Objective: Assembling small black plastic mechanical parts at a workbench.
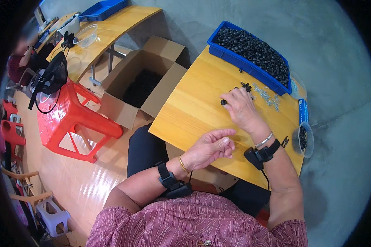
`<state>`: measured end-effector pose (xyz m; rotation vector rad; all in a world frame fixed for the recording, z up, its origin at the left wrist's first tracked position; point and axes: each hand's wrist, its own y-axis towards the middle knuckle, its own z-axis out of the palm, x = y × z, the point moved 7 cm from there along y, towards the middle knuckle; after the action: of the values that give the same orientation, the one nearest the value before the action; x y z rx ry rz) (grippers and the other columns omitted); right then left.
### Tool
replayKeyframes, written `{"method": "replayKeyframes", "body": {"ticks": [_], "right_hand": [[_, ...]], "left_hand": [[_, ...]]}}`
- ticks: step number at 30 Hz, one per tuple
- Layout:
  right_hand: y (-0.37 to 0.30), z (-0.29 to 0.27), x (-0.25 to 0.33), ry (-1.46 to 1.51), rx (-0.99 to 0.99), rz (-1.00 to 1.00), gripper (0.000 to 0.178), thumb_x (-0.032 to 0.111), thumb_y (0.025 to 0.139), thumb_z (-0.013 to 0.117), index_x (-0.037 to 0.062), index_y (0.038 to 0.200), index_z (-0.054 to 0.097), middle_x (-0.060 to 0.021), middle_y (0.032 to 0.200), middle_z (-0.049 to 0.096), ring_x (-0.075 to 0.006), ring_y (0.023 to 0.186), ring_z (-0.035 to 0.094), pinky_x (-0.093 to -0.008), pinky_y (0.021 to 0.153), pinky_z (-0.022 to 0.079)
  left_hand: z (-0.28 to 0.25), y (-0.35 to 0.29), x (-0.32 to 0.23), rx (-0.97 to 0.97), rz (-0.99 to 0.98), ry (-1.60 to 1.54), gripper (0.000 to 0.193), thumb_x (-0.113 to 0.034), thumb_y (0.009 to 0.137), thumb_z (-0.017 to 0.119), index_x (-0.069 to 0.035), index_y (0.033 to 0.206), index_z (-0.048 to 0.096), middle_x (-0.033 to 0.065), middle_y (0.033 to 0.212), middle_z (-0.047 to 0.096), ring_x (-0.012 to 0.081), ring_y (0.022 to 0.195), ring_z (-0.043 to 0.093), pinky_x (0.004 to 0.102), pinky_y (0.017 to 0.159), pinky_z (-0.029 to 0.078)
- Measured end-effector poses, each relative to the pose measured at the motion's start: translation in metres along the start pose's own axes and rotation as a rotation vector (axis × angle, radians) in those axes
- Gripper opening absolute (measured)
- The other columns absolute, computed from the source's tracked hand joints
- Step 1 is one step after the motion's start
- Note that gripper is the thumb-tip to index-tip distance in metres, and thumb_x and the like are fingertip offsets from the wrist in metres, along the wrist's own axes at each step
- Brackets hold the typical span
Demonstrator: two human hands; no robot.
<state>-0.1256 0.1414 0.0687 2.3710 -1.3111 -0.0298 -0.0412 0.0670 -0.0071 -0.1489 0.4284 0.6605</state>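
Note:
My right hand (243, 109) is over the wooden table, its fingers curled down and closed. A small black cylindrical piece (223, 102) sticks out at its thumb side. Past the fingertips lies a small group of black parts (246, 86), partly hidden by the hand. To their right, small silvery pieces (270, 99) are scattered on the tabletop. Nearer to me, my left hand (210, 150) is held above the table's front edge, palm turned inward. Its index finger is stretched out, the other fingers are loosely bent, and nothing shows in it.
A blue tray (247, 70) heaped with black ring-like parts stands at the table's far edge. Along the right edge are a blue box (303, 110), a clear tub (309, 144) and a dark small tool (285, 142). A cardboard box (119, 84) and a red stool (62, 119) stand left.

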Motion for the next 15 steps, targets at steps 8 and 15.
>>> {"method": "replayKeyframes", "body": {"ticks": [8,15], "right_hand": [[-0.021,0.008,0.004,-0.056,0.14,0.053,0.013,0.005,0.07,0.058,0.0041,0.083,0.055,-0.0109,0.079,0.052,-0.028,0.082,0.047,-0.0368,0.073,0.038],[-0.073,-0.041,0.03,0.317,-0.104,0.22,0.014,0.004,0.072,0.055,0.001,0.085,0.054,-0.0135,0.078,0.051,-0.0309,0.075,0.049,-0.0377,0.066,0.041]], "left_hand": [[0.001,0.0,0.004,0.023,-0.034,0.04,0.036,-0.019,0.088,0.05,-0.001,0.118,0.044,0.0065,0.089,0.054,0.0122,0.074,0.051,0.0282,0.076,0.046],[0.002,0.001,0.004,-0.035,-0.014,0.068,0.03,-0.021,0.088,0.05,0.0,0.11,0.049,0.0077,0.088,0.056,0.0128,0.071,0.053,0.0287,0.071,0.047]]}}
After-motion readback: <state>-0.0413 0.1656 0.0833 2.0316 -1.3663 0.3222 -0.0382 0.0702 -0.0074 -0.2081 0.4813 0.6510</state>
